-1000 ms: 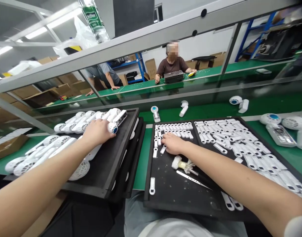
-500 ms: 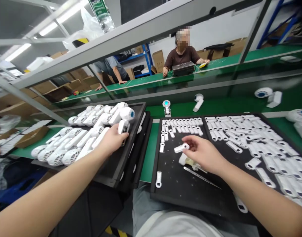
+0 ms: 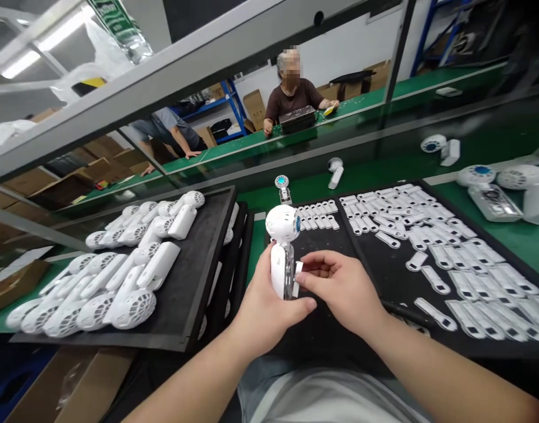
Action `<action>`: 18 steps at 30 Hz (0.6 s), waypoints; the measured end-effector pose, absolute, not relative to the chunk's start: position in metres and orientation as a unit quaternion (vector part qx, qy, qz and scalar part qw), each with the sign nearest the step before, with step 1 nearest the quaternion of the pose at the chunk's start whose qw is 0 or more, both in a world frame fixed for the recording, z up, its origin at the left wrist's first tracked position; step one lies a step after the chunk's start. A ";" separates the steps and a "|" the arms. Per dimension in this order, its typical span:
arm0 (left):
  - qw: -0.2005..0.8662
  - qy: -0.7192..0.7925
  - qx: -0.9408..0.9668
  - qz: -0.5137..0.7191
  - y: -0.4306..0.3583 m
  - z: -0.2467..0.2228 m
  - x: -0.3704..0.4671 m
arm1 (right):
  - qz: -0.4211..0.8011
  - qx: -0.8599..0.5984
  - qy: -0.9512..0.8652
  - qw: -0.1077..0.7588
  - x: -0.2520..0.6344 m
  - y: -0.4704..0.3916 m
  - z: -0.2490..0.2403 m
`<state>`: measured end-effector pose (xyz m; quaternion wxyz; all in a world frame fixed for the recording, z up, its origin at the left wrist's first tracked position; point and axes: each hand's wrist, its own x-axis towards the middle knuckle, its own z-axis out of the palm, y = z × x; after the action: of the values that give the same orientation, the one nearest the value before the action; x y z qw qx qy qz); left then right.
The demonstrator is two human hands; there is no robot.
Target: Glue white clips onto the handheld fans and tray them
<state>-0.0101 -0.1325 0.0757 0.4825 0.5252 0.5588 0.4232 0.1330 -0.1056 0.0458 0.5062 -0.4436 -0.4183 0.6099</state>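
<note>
My left hand [image 3: 263, 305] is wrapped round the handle of a white handheld fan [image 3: 280, 223], held upright in front of me with its round head on top. The handle's right side shows a clear, uncovered face. My right hand [image 3: 346, 288] pinches a small white cover piece [image 3: 298, 275] beside that face; whether the two touch I cannot tell. Behind the fan, several white covers with small dark windows [image 3: 388, 239] lie in rows on black trays [image 3: 366, 258]. To the left, finished-looking white fans [image 3: 132, 308] lie in rows on another black tray [image 3: 198, 282].
More fan units [image 3: 494, 200] lie on the green bench at right, with smaller ones [image 3: 335, 173] at the back. A metal frame bar [image 3: 172, 82] crosses above. Another person [image 3: 293, 94] sits at the far bench, and a leaning person [image 3: 167, 132] is farther left. A cardboard box [image 3: 75, 382] stands low left.
My left hand has brought the fan from the left tray to the middle. My right hand has carried the cover piece up from the right tray to the fan's handle. The view has shifted right.
</note>
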 end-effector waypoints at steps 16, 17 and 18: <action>0.572 0.507 0.416 0.493 -0.132 0.052 -0.020 | 0.214 -0.537 -0.768 0.277 0.170 -0.101 -0.015; 0.585 0.497 0.394 0.506 -0.131 0.053 -0.024 | 0.147 -0.559 -0.790 0.205 0.179 -0.099 -0.026; 0.593 0.488 0.376 0.518 -0.131 0.055 -0.028 | 0.100 -0.569 -0.804 0.142 0.187 -0.097 -0.036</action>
<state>-0.0278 -0.1311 0.0552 0.5931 0.3765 0.4884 0.5177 0.1866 -0.0966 -0.0362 0.1416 -0.5687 -0.8040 0.1004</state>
